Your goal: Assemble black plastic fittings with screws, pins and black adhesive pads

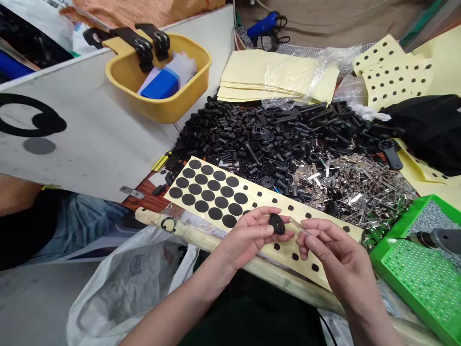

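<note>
My left hand pinches a small round black plastic part between thumb and fingers. Just to its right, my right hand holds a thin silver metal strip by one end, its free tip pointing at the black part, with a small gap between them. Both hands are over a pale yellow sheet bearing round black stickers at its left and small black dots toward the right. Behind the sheet lie a heap of black plastic parts and a pile of shiny metal strips.
A yellow bin is clamped to a white panel at left. A green tray with small screws and a dark tool stands at right. Yellow sheets and black cloth lie behind. Another person's leg shows at left.
</note>
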Demonstrator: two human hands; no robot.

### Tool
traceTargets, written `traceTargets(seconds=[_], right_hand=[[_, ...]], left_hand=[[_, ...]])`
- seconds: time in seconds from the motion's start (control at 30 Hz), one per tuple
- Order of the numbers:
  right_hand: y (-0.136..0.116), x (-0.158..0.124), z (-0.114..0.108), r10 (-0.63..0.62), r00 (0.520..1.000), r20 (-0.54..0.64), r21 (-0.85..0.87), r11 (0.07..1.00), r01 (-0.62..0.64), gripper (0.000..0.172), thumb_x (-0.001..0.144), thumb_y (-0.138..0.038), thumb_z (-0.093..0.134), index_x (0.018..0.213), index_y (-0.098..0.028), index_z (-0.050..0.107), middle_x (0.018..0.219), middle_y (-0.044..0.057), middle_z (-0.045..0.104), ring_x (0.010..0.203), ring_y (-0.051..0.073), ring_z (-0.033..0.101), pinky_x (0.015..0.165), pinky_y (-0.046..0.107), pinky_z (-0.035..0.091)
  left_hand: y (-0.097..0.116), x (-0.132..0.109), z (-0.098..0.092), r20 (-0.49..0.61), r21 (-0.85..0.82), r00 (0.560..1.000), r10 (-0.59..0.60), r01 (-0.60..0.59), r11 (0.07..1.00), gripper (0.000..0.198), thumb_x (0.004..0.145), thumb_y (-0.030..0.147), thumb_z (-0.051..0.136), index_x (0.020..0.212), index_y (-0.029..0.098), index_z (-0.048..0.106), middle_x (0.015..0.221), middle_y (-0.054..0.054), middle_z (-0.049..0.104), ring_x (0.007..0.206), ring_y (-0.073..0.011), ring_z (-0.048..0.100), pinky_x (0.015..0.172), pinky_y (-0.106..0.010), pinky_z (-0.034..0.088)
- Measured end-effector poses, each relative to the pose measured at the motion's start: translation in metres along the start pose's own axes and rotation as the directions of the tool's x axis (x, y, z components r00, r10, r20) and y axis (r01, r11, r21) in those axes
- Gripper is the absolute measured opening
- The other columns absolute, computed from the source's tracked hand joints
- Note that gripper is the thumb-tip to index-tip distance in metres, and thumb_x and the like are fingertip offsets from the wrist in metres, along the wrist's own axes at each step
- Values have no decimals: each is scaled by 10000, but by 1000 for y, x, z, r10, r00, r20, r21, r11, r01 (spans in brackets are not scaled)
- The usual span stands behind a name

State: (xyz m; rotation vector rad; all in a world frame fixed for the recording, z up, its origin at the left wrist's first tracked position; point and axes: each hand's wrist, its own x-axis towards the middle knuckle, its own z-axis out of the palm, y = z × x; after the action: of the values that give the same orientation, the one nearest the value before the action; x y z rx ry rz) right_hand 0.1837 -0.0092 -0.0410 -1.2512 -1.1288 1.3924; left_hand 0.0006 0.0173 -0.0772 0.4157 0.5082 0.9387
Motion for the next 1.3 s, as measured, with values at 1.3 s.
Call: traceTargets(seconds=[1.3], right_hand=[[16,-7,9,-536,844,26,-657,627,419,238,844,-76,572,945,-255,692,865,37,727,788,194,685,716,334,563]], left_hand=[[-8,3,-5,-73,88,992,-99,105,990,315,728,224,774,1024,146,698,959,-86,700,815,-210,699,857,-387,532]])
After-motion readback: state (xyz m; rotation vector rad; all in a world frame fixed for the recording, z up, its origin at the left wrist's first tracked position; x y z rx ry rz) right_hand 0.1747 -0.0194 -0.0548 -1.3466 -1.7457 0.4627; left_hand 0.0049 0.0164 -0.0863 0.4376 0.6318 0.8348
